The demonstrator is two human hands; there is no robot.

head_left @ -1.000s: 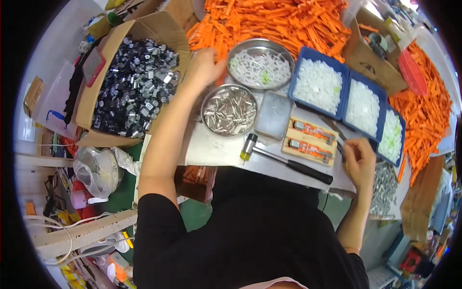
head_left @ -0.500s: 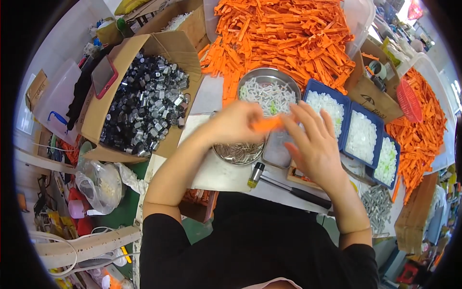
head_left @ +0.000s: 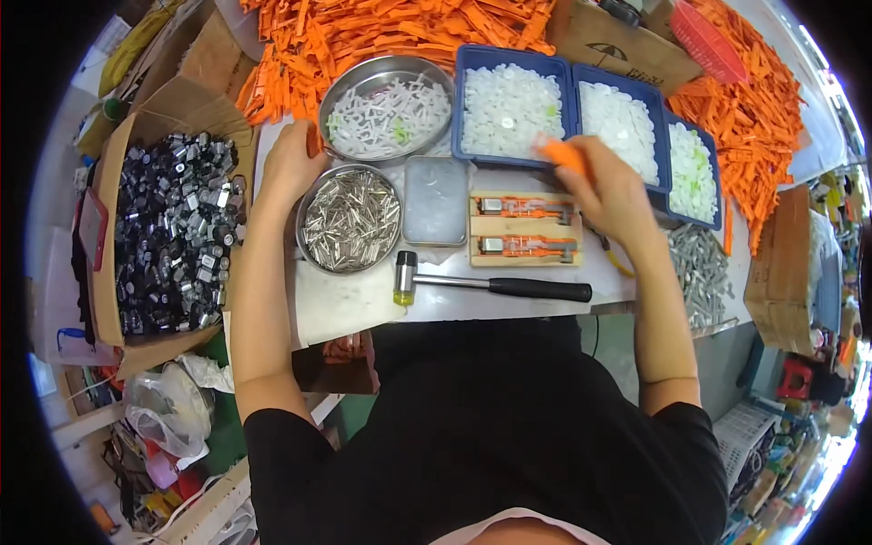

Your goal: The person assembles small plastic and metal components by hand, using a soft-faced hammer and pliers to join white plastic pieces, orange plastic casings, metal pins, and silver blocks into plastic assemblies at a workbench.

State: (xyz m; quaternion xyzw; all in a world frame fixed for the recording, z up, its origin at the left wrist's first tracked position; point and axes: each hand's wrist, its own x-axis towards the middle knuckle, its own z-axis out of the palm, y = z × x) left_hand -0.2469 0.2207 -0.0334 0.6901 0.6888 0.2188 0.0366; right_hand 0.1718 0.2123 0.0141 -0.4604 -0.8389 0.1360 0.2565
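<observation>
My right hand pinches an orange plastic part, smeared by motion, over the near edge of a blue tray of small white plastic pieces. At the left, my left hand has its fingers closed on a narrow orange piece, mostly hidden. That hand is beside a round steel bowl of white strips and a second round dish full of metal pins. A wooden jig bears two orange assemblies with metal parts.
A mallet with a black grip lies before the jig, and a translucent lidded box stands behind it. A carton of dark and clear caps is at left. Orange parts are heaped at the back. Grey pieces lie at right.
My hands have moved apart: the left toward the steel bowl, the right with an orange part to the blue tray. The view has shifted, and the jig now shows fully.
</observation>
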